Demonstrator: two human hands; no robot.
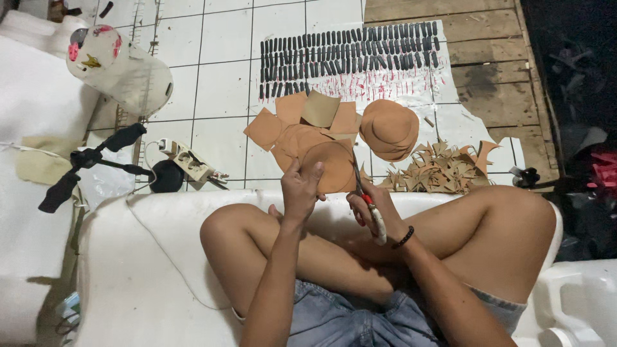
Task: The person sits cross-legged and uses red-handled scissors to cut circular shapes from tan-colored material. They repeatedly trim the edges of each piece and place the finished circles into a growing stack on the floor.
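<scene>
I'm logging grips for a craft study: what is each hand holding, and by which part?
The left hand holds a round tan leather piece by its left edge. The right hand holds scissors by the handles, blades at the piece's right edge.

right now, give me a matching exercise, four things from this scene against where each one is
Things:
1. scissors
2. round tan piece
3. pile of offcuts
4. rows of dark small pieces

Places:
A. in the left hand
B. floor, far end, in lines
C. in the right hand
D. floor, right of the stacked discs

Pairs: 1-C, 2-A, 3-D, 4-B
</scene>
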